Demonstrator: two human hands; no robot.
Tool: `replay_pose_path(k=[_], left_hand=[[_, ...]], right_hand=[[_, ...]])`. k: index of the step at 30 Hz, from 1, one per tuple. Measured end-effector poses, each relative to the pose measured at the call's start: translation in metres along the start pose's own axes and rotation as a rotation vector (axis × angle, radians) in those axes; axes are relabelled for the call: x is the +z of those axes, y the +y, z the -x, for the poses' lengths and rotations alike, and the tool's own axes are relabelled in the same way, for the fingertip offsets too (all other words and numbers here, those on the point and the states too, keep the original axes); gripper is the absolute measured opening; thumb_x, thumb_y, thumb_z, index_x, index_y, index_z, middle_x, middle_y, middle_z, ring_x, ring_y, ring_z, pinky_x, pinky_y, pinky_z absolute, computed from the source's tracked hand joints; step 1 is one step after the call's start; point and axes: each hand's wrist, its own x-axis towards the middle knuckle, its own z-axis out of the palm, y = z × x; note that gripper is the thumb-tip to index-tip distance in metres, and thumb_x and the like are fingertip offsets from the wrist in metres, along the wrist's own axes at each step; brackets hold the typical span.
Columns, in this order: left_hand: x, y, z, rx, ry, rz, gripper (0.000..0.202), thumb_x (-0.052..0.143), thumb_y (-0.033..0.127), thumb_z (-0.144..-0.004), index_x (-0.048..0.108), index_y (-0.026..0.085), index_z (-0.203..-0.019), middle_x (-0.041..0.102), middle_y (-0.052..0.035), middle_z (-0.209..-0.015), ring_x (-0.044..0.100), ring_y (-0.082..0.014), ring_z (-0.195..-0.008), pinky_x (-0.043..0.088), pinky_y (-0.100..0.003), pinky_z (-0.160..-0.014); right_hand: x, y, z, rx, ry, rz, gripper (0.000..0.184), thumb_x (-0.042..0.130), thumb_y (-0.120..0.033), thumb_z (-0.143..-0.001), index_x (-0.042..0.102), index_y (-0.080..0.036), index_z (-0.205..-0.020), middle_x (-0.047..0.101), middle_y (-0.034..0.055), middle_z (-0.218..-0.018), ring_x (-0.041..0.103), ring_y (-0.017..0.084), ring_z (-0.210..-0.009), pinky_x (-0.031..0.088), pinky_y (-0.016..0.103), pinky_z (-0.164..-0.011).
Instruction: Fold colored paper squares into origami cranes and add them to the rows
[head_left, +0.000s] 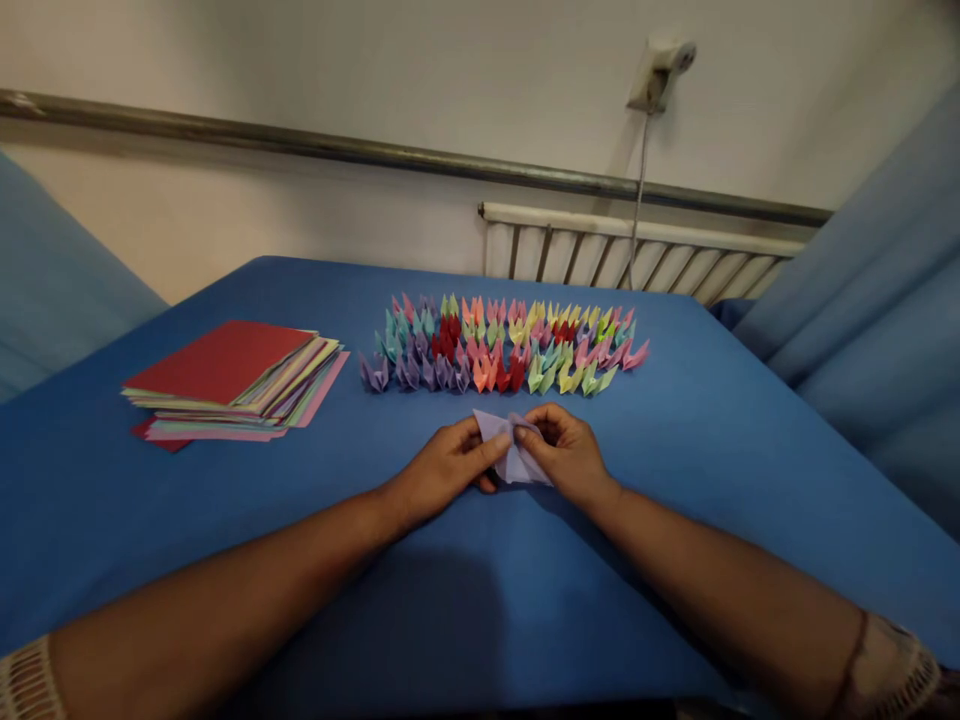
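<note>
A pale lilac sheet of origami paper [519,466], partly folded, is held between both hands just above the blue tabletop. My left hand [448,462] pinches its left side, thumb on top and fingers underneath. On the right side, my right hand [571,452] grips the paper with thumb and curled fingers. The two thumbs nearly meet at the middle of the sheet. Beyond the hands stand rows of small folded paper cranes [486,368] in purple, red, pink, green, yellow and blue.
To the left lies a stack of coloured paper [225,365], red sheet uppermost, edges uneven. A blue cloth [322,540] covers the table. Behind it are a wall rail [360,150], a radiator [570,240] and a plugged-in socket [654,85]. Blue curtains [885,280] hang at both sides.
</note>
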Motion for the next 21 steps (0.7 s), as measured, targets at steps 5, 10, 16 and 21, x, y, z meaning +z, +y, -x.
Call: replay_pose_path(k=[5,10,16,21], left_hand=[[0.004,-0.003,0.000,0.081,0.070,-0.036,0.048,0.082,0.032,-0.066,0.057,0.016,-0.103,0.066,-0.0074,-0.100,0.064,-0.0210,-0.092,0.053,-0.030,-0.078],[0.004,-0.005,-0.005,-0.010,0.209,0.024,0.026,0.072,0.034,-0.074,0.065,0.015,-0.090,0.065,-0.0007,-0.074,0.059,-0.0141,-0.061,0.047,-0.024,-0.056],[0.002,0.000,-0.006,-0.046,0.306,0.109,0.024,0.073,0.032,-0.070,0.069,0.014,-0.085,0.067,-0.0003,-0.070,0.057,-0.0134,-0.057,0.046,-0.023,-0.055],[0.004,0.001,-0.003,-0.026,0.262,0.057,0.023,0.071,0.035,-0.074,0.071,0.014,-0.082,0.067,-0.0008,-0.071,0.057,-0.0133,-0.061,0.045,-0.023,-0.060]], right_hand=[[-0.001,0.003,-0.003,-0.042,0.034,0.056,0.017,0.069,-0.035,-0.077,0.060,-0.021,-0.078,0.061,-0.0012,-0.070,0.057,0.014,-0.064,0.045,0.028,-0.061],[0.001,0.002,0.000,-0.050,-0.011,0.082,0.019,0.070,-0.036,-0.077,0.061,-0.022,-0.085,0.061,-0.0010,-0.072,0.056,0.015,-0.064,0.045,0.027,-0.059],[-0.007,-0.010,0.003,-0.099,-0.089,0.100,0.031,0.052,-0.050,-0.091,0.062,-0.020,-0.090,0.061,0.0010,-0.078,0.056,0.016,-0.071,0.045,0.028,-0.066],[-0.007,-0.012,-0.001,-0.032,-0.081,0.048,0.036,0.057,-0.054,-0.087,0.061,-0.019,-0.077,0.052,-0.0027,-0.064,0.048,0.013,-0.059,0.040,0.026,-0.057]])
